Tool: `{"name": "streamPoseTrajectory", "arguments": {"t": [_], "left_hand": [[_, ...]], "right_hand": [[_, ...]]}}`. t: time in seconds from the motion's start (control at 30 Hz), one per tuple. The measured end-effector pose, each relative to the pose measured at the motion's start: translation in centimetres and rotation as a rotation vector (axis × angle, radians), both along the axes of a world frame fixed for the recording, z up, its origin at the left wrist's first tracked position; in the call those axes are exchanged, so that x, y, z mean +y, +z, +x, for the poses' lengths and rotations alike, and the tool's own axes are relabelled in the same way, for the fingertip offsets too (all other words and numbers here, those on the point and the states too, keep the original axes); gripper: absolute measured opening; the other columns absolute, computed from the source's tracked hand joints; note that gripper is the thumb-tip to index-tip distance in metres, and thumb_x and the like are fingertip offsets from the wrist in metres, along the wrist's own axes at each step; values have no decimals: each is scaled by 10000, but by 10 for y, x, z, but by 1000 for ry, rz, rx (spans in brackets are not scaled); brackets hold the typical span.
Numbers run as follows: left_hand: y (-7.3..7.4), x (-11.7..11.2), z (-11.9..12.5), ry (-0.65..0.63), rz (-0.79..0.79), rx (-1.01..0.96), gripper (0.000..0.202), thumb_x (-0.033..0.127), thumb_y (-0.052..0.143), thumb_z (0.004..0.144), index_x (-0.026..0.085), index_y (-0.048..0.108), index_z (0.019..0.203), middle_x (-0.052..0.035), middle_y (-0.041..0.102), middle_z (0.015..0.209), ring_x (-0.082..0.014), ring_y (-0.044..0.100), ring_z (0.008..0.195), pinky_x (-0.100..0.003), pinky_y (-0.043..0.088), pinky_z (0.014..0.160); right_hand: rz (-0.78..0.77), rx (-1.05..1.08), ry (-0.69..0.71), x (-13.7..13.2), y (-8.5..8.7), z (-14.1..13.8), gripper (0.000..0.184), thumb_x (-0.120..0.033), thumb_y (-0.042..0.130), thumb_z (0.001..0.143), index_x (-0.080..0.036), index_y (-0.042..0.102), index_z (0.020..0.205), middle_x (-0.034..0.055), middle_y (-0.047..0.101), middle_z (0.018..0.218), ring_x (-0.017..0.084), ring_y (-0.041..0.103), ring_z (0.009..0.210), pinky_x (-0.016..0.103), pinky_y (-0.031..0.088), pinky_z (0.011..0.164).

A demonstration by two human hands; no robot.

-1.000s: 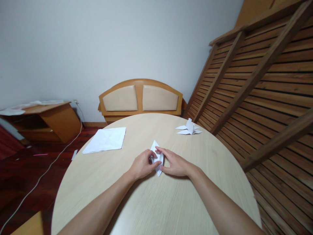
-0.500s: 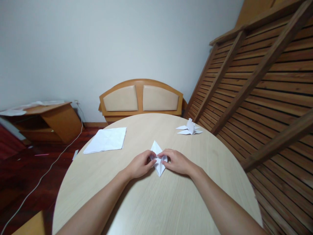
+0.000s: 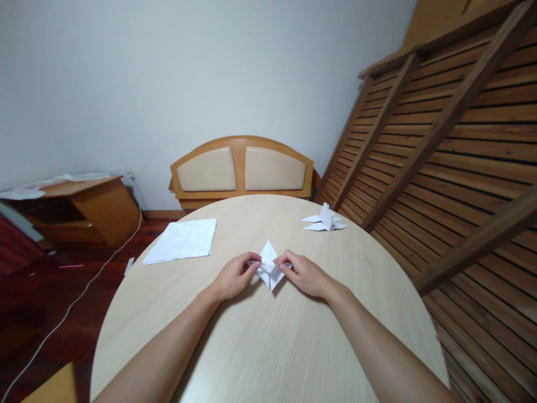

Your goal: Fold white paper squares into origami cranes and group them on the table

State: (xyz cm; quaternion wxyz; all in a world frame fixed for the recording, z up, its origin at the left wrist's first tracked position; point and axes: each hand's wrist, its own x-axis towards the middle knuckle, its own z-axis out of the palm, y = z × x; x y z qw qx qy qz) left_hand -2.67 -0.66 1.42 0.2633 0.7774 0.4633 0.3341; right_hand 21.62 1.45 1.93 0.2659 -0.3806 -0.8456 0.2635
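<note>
A small white folded paper piece (image 3: 269,266) lies on the round light-wood table (image 3: 268,347), a little beyond its middle. My left hand (image 3: 232,276) pinches its left flap with curled fingers. From the other side, my right hand (image 3: 304,274) pinches the right flap the same way. One pointed tip of the paper faces away from me and one faces toward me. Both forearms rest low over the tabletop.
A stack of flat white sheets (image 3: 182,239) lies at the table's far left. A finished folded paper figure (image 3: 324,219) sits at the far right. Behind the table stands a padded wooden chair back (image 3: 241,168). A slatted wooden frame (image 3: 444,145) leans on the right.
Both hands slid slightly away from me and apart on the paper, drawing its side flaps outward. The paper piece now looks wider and sits a bit farther from me.
</note>
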Motion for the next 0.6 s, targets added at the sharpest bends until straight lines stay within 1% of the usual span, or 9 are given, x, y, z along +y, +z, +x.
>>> {"name": "streamPoseTrajectory", "arguments": {"t": [0.1, 0.2, 0.27, 0.37, 0.47, 0.53, 0.6], "left_hand": [[-1, 0, 1, 24, 26, 3, 245, 347, 521, 934, 178, 649, 1056, -70, 715, 1002, -194, 652, 872, -294, 493, 779], [-3, 1, 3, 47, 46, 39, 225, 331, 534, 921, 187, 653, 1047, -51, 713, 956, -182, 645, 821, -279, 481, 730], [-5, 2, 5, 73, 57, 65, 212, 311, 524, 920, 193, 659, 1033, -41, 712, 921, -176, 634, 782, -277, 470, 707], [-5, 1, 10, 129, 72, 104, 195, 289, 512, 916, 198, 665, 995, -36, 707, 876, -175, 623, 747, -281, 455, 696], [-4, -2, 16, 191, 93, 156, 159, 289, 513, 908, 201, 638, 953, -30, 687, 835, -172, 609, 704, -277, 429, 661], [-2, -4, 20, 233, 110, 183, 119, 283, 515, 901, 208, 597, 946, -19, 669, 817, -165, 595, 672, -269, 403, 634], [-1, -5, 23, 276, 118, 194, 80, 268, 515, 895, 217, 552, 945, -7, 651, 802, -160, 584, 655, -264, 381, 623]], "right_hand": [[3, -32, -29, 0, 0, -1, 129, -273, 438, 1005, -212, 551, 1020, 73, 701, 1013, 205, 641, 889, 316, 448, 777], [35, -55, -53, 0, 2, -2, 155, -301, 379, 1027, -219, 509, 1005, 38, 668, 887, 187, 608, 777, 291, 408, 703], [49, -54, -58, -1, 2, -2, 149, -297, 365, 1028, -224, 493, 1008, 21, 647, 858, 181, 597, 757, 280, 389, 686], [50, -54, -74, -1, 1, -3, 101, -278, 424, 1003, -224, 487, 1061, 21, 657, 880, 182, 607, 766, 271, 380, 685], [62, -66, -89, -1, -1, -6, 178, -257, 516, 958, -222, 502, 1132, 42, 686, 939, 193, 634, 803, 262, 376, 685], [80, -88, -109, -2, -1, -9, 174, -255, 519, 956, -219, 529, 1126, 46, 694, 915, 196, 644, 794, 256, 363, 663], [101, -113, -139, -2, -1, -12, 140, -270, 492, 973, -213, 552, 1086, 40, 689, 844, 192, 640, 743, 252, 340, 628]]}}
